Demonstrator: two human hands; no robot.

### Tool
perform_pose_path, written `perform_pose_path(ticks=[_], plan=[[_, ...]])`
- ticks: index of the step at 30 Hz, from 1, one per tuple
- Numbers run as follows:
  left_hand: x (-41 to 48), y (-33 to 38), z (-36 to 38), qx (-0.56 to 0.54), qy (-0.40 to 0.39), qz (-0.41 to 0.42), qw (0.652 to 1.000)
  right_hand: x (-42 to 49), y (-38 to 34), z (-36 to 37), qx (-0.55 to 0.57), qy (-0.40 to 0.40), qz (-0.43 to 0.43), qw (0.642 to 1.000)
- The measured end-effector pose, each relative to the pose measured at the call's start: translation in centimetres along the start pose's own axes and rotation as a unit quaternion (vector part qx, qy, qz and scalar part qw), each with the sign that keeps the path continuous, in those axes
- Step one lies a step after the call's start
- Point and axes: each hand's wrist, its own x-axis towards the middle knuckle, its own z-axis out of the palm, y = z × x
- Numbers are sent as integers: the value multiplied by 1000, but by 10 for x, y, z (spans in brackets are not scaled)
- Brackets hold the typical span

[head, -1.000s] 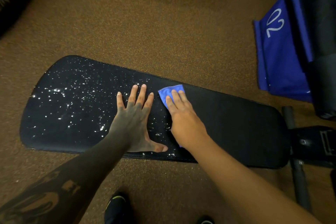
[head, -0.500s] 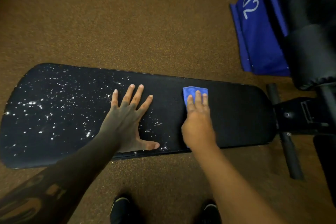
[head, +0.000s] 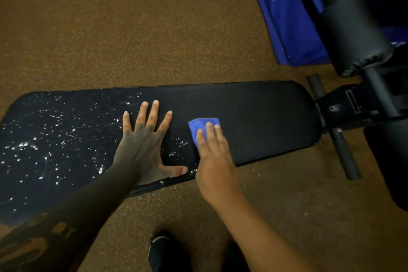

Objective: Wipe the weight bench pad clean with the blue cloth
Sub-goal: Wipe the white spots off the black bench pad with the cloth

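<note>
The long black bench pad [head: 254, 117] lies across the view. Its left half is speckled with white droplets; its right half looks plain black. My left hand [head: 143, 141] rests flat on the pad near the middle, fingers spread, holding nothing. Just to its right, my right hand [head: 212, 154] presses the folded blue cloth [head: 202, 127] onto the pad with flat fingers. Only the cloth's far part shows beyond my fingertips; the rest is hidden under my palm.
Brown speckled floor [head: 132, 28] surrounds the bench. At the pad's right end are the black bench frame [head: 344, 108] and a foam roller [head: 353, 35]. A blue cover marked "02" [head: 284, 13] stands at the back right. My shoe [head: 161, 252] is below the pad.
My right hand slid the cloth right along the pad, then back left and nearer the front edge. My left hand stayed flat in place. The view shifted toward the bench's right end.
</note>
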Motion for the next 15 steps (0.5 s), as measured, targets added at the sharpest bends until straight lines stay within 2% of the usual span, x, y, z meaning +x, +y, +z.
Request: perform_pose_path(ticks=[3, 8, 12, 15], plan=[[0, 0, 2, 13, 1, -4, 1000, 16, 3, -7, 10, 31, 72, 997], [-3, 1, -1, 15, -2, -3, 1000, 15, 9, -19, 25, -10, -1, 1000], [-12, -2, -6, 19, 15, 13, 1000, 8, 29, -25, -18, -31, -60, 998], [-18, -13, -5, 26, -16, 10, 999, 14, 28, -12, -6, -25, -54, 998]])
